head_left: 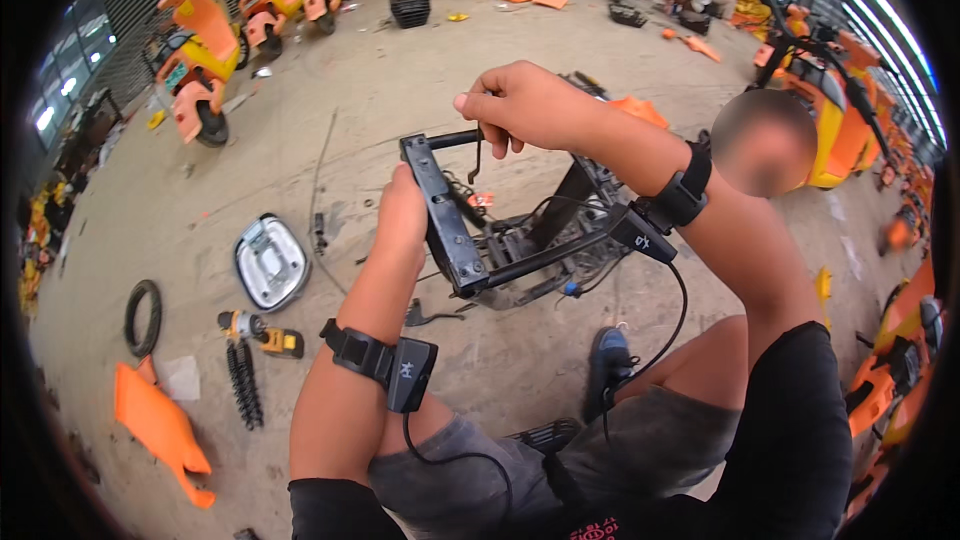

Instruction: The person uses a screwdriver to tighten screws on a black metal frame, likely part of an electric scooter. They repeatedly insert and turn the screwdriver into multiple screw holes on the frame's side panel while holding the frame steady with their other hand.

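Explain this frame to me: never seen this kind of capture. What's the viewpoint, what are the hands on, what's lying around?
One picture, from a wide fisheye camera on a person's head looking down, so edges bend. No robot: two bare hands, each forearm wearing a black strapped sensor with a cable. The left hand grips a black metal frame, apparently a stripped scooter part. The right hand pinches a thin dark tool, which reaches down to the frame. On the concrete floor lie a silver cover, a yellow power drill, a black spring, a small tyre and an orange panel. Orange scooters stand around.
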Demonstrator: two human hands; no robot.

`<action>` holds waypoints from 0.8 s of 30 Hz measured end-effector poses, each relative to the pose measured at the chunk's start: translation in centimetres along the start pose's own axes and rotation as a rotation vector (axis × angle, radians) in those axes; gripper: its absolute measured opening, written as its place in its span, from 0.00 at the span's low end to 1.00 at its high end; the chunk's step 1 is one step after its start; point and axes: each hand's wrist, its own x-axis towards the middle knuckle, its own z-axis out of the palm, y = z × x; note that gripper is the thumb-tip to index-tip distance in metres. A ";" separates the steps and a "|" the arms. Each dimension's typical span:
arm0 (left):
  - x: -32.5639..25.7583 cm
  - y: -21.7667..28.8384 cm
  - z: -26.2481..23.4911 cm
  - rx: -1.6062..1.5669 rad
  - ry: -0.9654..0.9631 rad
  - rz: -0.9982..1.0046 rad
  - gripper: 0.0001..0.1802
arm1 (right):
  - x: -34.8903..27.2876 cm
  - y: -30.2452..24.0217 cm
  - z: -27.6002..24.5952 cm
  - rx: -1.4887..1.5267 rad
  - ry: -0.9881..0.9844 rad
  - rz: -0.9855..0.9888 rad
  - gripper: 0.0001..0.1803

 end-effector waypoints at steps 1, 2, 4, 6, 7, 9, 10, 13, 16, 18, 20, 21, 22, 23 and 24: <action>-0.3 0.0 -0.4 0.061 0.054 -0.037 0.25 | 0.0 -0.9 0.3 0.016 -0.019 -0.048 0.21; -1.2 0.4 -0.4 0.140 0.024 -0.061 0.25 | -0.1 -1.3 0.4 0.021 -0.034 -0.086 0.21; -3.2 1.4 -0.9 0.256 -0.027 -0.143 0.29 | -1.3 -0.8 0.3 0.081 -0.108 -0.118 0.18; -4.6 2.2 -2.2 0.270 0.061 -0.127 0.32 | -2.0 -0.7 0.3 0.157 -0.185 -0.129 0.14; -5.1 2.4 -2.3 0.295 0.087 -0.106 0.33 | -2.6 -0.3 0.0 0.158 -0.203 -0.099 0.13; -6.8 3.1 -3.9 0.264 0.111 -0.097 0.31 | -2.9 -0.1 -0.2 0.228 -0.217 -0.188 0.12; -7.7 3.4 -4.3 0.256 0.113 -0.106 0.31 | -2.7 0.2 -0.6 0.232 -0.226 -0.224 0.12; -9.3 3.1 -4.9 0.246 0.114 -0.163 0.32 | -1.8 1.5 -1.2 0.227 -0.232 -0.292 0.12; -10.3 3.1 -5.3 0.269 0.087 -0.163 0.34 | 0.1 2.1 -2.1 0.145 -0.179 -0.424 0.14; -9.8 2.4 -5.0 0.273 0.067 -0.164 0.34 | 1.3 3.3 -2.1 -0.019 -0.026 -0.585 0.14; -9.0 2.3 -4.9 0.280 0.052 -0.168 0.34 | 1.7 3.9 -2.4 -0.225 0.100 -0.708 0.14; -8.0 2.6 -4.4 0.277 0.046 -0.183 0.34 | 2.0 4.3 -3.1 -0.282 0.098 -0.700 0.14; -7.3 2.3 -4.0 0.255 0.046 -0.194 0.34 | 1.9 4.3 -3.4 -0.338 0.067 -0.689 0.14; -6.3 2.3 -3.6 0.234 0.046 -0.205 0.33 | 1.9 4.4 -3.6 -0.393 0.036 -0.678 0.14; -5.4 2.3 -3.3 0.235 0.058 -0.218 0.32 | 1.9 4.7 -3.6 -0.381 0.034 -0.673 0.15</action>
